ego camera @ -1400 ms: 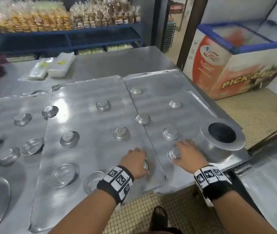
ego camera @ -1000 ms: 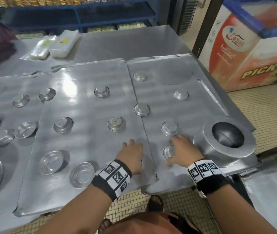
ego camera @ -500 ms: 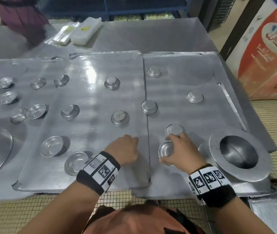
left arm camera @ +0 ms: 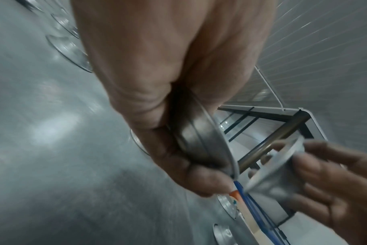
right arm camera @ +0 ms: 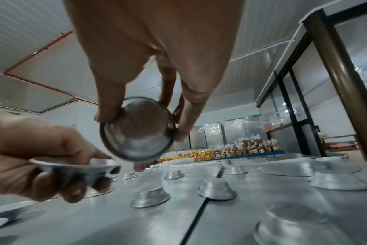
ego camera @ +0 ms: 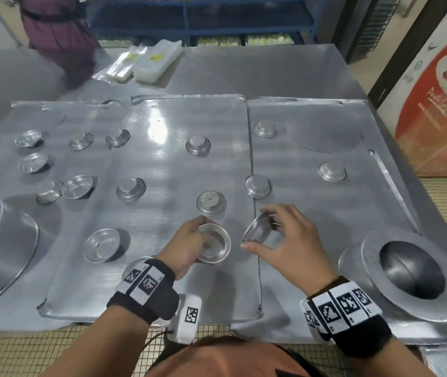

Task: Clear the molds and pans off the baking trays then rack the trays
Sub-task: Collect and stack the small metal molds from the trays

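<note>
I see steel table (ego camera: 257, 69) beyond both hands, three baking trays (ego camera: 162, 281) side by side beneath them, none racked. Large pan (ego camera: 412, 273) just right of my right hand (ego camera: 287, 240); another large pan (ego camera: 4, 240) far left of my left hand (ego camera: 189, 243). About a dozen small molds (ego camera: 210, 203) dot trays ahead and left. Left hand cups one mold (ego camera: 214, 247), mouth up. Right hand pinches second mold (ego camera: 256, 229), tilted toward it. Judgement: clearing barely begun.
</note>
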Tool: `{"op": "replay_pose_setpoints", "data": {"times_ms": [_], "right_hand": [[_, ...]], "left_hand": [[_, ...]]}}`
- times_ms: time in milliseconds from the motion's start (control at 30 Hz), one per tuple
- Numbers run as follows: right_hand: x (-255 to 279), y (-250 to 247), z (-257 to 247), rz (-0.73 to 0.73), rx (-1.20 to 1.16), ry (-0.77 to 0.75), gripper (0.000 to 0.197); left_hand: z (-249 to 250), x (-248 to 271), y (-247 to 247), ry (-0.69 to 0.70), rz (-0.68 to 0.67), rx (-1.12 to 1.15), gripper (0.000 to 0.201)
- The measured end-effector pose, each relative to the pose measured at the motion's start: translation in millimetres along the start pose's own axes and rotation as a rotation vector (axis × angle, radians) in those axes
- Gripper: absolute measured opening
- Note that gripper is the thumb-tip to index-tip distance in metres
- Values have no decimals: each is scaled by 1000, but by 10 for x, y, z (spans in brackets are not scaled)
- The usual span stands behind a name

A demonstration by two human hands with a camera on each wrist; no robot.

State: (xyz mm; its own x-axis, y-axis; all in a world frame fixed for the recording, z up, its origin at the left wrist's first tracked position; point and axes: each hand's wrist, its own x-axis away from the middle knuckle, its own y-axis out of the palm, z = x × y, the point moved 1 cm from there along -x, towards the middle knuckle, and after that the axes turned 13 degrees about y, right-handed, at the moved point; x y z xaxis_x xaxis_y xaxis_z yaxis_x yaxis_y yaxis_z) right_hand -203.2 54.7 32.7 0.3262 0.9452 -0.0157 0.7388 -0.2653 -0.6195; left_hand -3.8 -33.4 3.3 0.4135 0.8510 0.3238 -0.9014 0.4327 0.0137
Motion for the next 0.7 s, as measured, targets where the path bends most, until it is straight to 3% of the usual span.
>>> {"op": "replay_pose_setpoints", "data": {"times_ms": [67,200,400,700], "right_hand": [[5,110,-83,13,-75,-32,63],[20,370,-150,-16,-209,3,59],[66,613,-171,-102,-300,160,51],[13,587,-168,-353,-404,246,93]], "left_hand": [[0,-40,-26,-20,-17,74,12],[31,-57,-45,-49,-110,200,30],[-5,-125,-120,-7,-228,159,49],[-34,-193,-171,-23,-244,120,49]]}}
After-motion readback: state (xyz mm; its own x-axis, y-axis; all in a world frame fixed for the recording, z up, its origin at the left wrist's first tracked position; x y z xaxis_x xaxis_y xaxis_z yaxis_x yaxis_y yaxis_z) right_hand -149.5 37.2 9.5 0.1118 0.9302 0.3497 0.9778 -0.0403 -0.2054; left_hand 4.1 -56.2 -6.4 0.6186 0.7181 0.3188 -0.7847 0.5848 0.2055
